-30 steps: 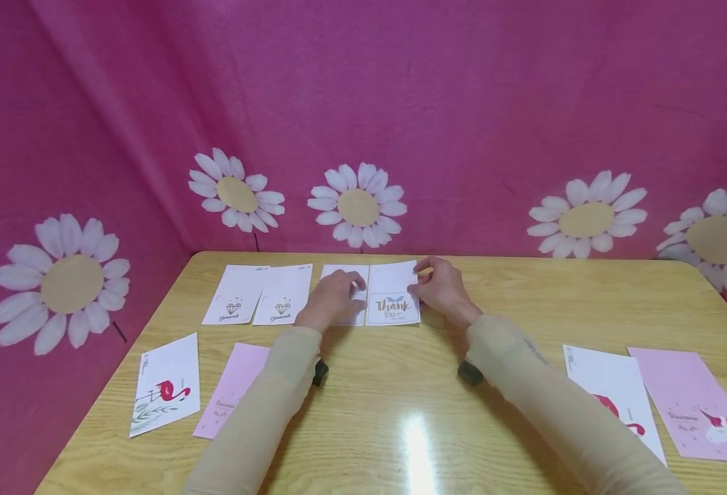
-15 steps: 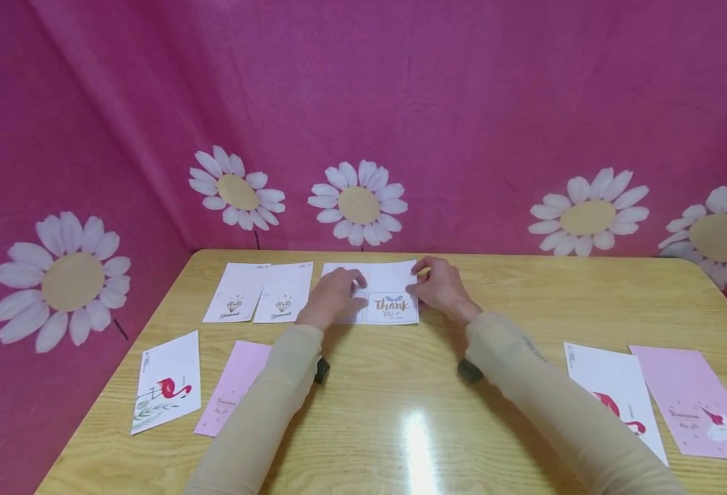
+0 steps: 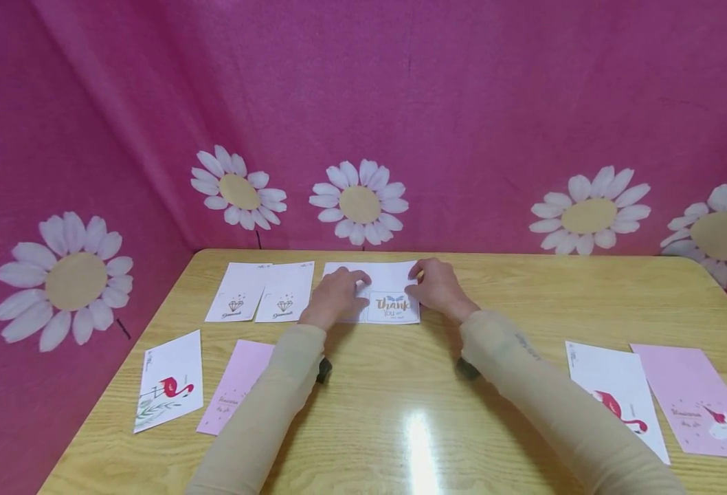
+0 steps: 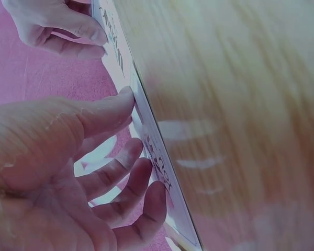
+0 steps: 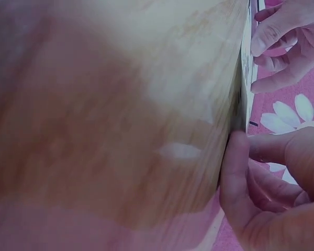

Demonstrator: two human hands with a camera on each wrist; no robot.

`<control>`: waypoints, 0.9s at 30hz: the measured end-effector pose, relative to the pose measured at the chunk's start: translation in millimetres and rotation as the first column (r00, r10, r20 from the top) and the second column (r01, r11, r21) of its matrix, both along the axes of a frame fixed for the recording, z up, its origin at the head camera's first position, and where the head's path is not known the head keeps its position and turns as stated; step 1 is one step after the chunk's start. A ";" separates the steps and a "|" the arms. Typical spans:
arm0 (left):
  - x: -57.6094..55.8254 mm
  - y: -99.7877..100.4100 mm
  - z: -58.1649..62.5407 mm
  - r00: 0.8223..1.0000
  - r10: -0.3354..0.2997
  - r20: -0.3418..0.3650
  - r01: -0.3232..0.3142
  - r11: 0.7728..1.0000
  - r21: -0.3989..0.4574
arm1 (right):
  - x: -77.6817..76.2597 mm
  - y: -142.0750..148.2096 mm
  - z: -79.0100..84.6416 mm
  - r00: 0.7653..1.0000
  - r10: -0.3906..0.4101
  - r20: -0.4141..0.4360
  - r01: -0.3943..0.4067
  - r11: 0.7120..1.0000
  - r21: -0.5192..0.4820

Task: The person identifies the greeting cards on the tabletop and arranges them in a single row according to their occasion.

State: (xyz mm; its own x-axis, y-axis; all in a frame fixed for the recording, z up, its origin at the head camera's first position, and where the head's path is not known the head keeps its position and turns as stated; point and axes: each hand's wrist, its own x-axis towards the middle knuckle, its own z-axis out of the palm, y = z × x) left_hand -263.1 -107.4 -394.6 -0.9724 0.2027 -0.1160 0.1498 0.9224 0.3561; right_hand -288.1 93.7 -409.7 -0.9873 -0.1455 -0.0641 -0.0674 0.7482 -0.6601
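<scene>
A white card printed "Thank You" [image 3: 393, 306] lies at the back middle of the table. Its left edge meets a similar white card [image 3: 339, 267], which is partly covered by my left hand [image 3: 334, 295]. The fingertips and thumb of that hand rest on the left card, spread apart in the left wrist view, where the palm [image 4: 47, 157] shows. At the right edge of the "Thank You" card, the thumb and fingertips of my right hand [image 3: 440, 287] touch it, spaced apart along the edge. The right wrist view shows these fingers [image 5: 234, 162] close to the table surface.
Two white diamond cards [image 3: 286, 292] overlap slightly at the back left. Nearer on the left lie a flamingo card [image 3: 172, 375] and a pink card [image 3: 240, 375]. Another flamingo card [image 3: 611, 385] and a pink unicorn card [image 3: 685, 392] are at right. A pink curtain [image 3: 462, 124] hangs behind.
The "Thank You" card and my right hand have shifted slightly left, and the gap between the two middle cards has closed. My left hand stays on its card.
</scene>
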 end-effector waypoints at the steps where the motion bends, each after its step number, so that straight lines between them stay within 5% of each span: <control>1: -0.1 0.4 0.2 1.000 -0.003 0.001 0.003 1.000 -0.004 | 0.2 0.0 0.7 1.000 0.005 -0.009 -0.005 1.000 0.013; 11: 0.6 0.5 -0.1 1.000 -0.023 0.002 0.023 0.999 -0.028 | 4.7 -2.0 4.2 0.996 0.077 -0.046 -0.069 0.986 0.150; 19: 0.2 0.3 -1.0 0.999 -0.032 0.004 0.032 0.999 -0.021 | 10.1 -1.4 8.9 0.978 0.178 -0.104 -0.142 0.948 0.286; 27: 0.9 -0.5 -1.5 0.999 -0.035 -0.010 0.034 0.998 -0.045 | 18.3 4.1 13.8 0.960 0.271 -0.072 -0.229 0.907 0.352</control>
